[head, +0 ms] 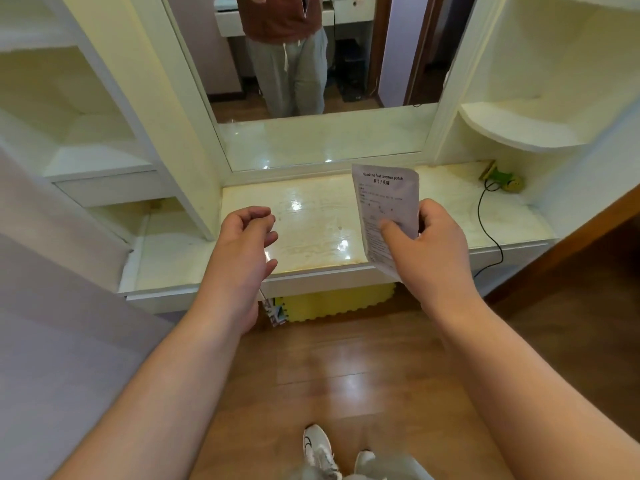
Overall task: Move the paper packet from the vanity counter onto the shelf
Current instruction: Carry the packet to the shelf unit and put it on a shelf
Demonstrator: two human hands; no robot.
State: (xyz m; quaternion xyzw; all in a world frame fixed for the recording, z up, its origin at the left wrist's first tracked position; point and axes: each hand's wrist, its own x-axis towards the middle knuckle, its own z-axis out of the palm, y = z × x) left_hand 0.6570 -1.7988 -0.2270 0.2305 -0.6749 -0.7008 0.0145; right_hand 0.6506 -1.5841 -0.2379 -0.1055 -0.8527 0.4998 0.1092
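Paper packet (386, 209): flat, pale grey-white rectangle, printed face toward the camera. Heading in black Latin letters with a line of Chinese characters below; smaller print further down too fine to read. Upper left corner stands up, sheet tilted, lower edge dipping past the front lip of the vanity counter (311, 223). Packet is lifted clear of the counter, held in the air above its right-centre part.

Right hand (429, 244): pinching the packet's lower right portion, thumb pressed on the printed face, other fingers wrapped behind. Forearm reaches in from lower right.

Left hand (247, 244): holds nothing, fingers loosely curled, thumb apart, hovering over the counter's front left edge, well apart from the packet.

Counter top: glossy, cream, wood-grain pattern, light glints. At its far right end a small green toy-like object (504, 178) with a black cord (486, 220) trailing over the front edge.

Mirror (311, 74) behind the counter, showing a standing person's torso and legs. Curved shelf (512, 128) upper right; square open shelves (86, 109) on the left. Yellow foam mat (332, 301) under the counter. Wooden floor (346, 368); pale shoes (318, 448) at bottom.
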